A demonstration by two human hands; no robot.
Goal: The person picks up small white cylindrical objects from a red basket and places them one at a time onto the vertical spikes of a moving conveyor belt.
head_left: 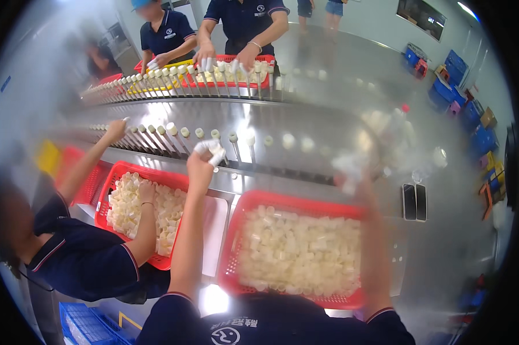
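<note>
My left hand (pixel 205 158), white covers on its fingertips, is raised beside the near row of metal rods. Its fingers are bent together around something pale that I cannot make out. Motion smears my right hand (pixel 354 172), above the far right corner of the red basket in front of me, so its fingers do not show clearly. That red basket (pixel 232 253) holds a heap of small cream-coloured cylindrical pieces (pixel 299 247). Pale cylindrical caps (pixel 172 129) top the slanted rods of the near row; the right end of the row is blurred.
A co-worker at left has one hand in another red basket (pixel 170 179) of cream pieces. Two people work across the table at a far row of capped rods (pixel 182 70). Two dark phones (pixel 414 202) lie at right, near a blurred clear bottle (pixel 400 129). Blue crates (pixel 87 322) stand lower left.
</note>
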